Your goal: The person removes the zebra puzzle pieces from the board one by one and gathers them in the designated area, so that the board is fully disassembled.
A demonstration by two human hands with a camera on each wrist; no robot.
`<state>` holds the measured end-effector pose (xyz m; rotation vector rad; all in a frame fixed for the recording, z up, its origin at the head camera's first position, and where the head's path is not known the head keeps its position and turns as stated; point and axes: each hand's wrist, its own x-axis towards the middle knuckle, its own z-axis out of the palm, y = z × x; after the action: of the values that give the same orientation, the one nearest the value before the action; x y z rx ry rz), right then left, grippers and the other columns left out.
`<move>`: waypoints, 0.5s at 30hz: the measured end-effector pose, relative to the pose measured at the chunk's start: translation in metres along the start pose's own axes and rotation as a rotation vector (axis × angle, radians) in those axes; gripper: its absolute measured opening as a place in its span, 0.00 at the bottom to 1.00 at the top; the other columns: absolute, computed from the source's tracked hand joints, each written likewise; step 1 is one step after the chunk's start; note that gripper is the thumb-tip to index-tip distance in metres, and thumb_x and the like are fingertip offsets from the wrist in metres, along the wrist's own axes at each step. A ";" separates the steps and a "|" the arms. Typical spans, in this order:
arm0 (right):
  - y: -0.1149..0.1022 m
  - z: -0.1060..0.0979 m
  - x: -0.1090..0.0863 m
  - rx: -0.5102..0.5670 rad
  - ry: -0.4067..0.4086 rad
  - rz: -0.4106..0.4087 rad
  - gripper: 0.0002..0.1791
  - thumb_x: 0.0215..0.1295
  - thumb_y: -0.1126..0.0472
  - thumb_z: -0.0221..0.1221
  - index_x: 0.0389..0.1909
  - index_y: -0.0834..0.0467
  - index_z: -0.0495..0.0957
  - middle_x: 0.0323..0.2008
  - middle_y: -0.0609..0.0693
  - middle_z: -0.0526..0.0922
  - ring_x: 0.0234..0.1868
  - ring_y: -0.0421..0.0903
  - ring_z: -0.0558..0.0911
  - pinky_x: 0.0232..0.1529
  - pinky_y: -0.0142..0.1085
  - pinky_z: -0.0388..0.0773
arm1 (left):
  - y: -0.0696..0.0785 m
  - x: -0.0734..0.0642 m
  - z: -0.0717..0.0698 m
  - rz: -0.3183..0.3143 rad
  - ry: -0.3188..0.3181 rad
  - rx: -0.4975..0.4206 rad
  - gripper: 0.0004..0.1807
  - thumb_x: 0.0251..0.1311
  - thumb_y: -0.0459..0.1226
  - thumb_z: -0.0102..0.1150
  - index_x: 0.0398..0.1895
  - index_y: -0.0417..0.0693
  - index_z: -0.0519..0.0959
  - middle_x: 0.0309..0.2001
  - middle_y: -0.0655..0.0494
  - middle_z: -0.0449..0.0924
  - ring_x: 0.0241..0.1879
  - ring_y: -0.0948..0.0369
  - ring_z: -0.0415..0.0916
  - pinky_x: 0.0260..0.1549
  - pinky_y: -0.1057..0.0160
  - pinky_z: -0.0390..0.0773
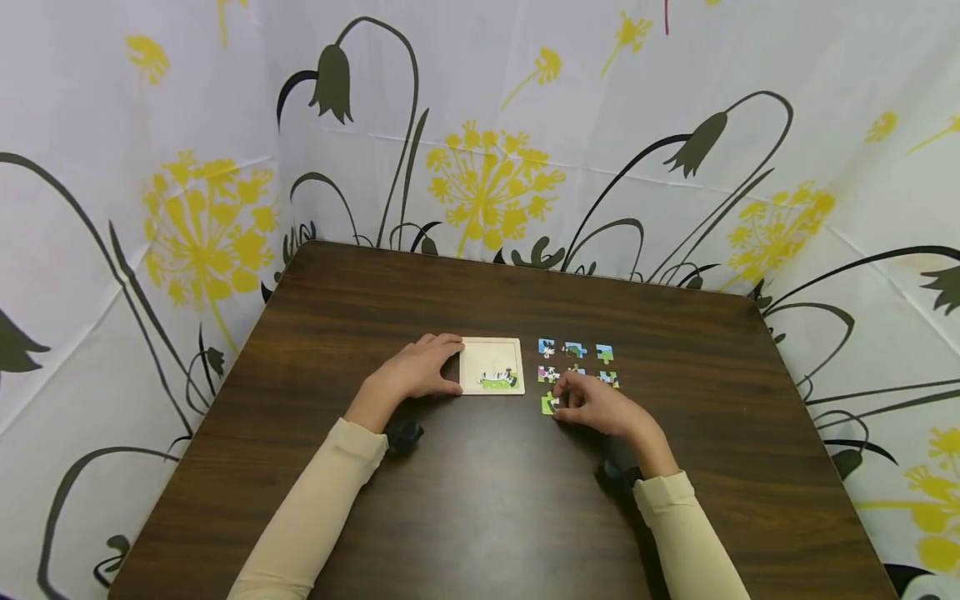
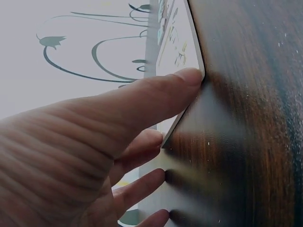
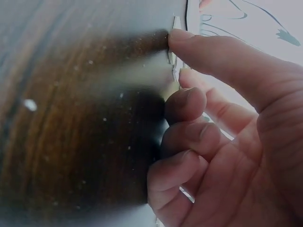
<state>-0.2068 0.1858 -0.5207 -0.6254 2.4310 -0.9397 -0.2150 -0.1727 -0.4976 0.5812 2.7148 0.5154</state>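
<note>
A pale wooden puzzle tray [image 1: 486,352] lies flat on the table, with a green, black and white pictured part [image 1: 498,380] at its lower right. My left hand [image 1: 418,367] spans the tray's left edge, holding it with the thumb at the near corner and the index finger at the far one. Its other fingers [image 2: 142,187] spread beyond the tray. To the right of the tray, my right hand [image 1: 600,404] pinches a green-and-white puzzle piece [image 1: 548,404] by its right side, the remaining fingers curled in. The right wrist view shows the thumb at the piece's thin edge.
More puzzle pieces lie in rows behind the right hand, among them a blue one [image 1: 574,349], a green-blue one [image 1: 604,353] and a pink-white one [image 1: 547,374]. The hand partly covers the middle row. The dark wooden table [image 1: 480,500] meets a flower-printed curtain [image 1: 480,125].
</note>
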 end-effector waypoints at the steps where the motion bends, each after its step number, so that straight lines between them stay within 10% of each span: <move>1: 0.000 0.000 0.000 0.009 0.004 -0.002 0.16 0.70 0.59 0.72 0.51 0.57 0.78 0.25 0.47 0.76 0.26 0.42 0.73 0.29 0.34 0.72 | 0.000 0.000 0.000 0.000 0.001 -0.006 0.45 0.68 0.51 0.73 0.83 0.45 0.66 0.83 0.47 0.61 0.81 0.43 0.59 0.79 0.35 0.61; 15: 0.002 0.002 -0.001 0.016 0.014 -0.009 0.15 0.70 0.58 0.72 0.50 0.56 0.79 0.26 0.47 0.76 0.27 0.43 0.73 0.29 0.34 0.71 | -0.003 0.003 0.003 0.014 0.031 -0.101 0.52 0.67 0.56 0.73 0.87 0.51 0.57 0.87 0.44 0.52 0.84 0.40 0.53 0.78 0.32 0.60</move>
<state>-0.2059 0.1863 -0.5228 -0.6268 2.4326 -0.9697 -0.2174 -0.1734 -0.5021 0.5704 2.6966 0.6665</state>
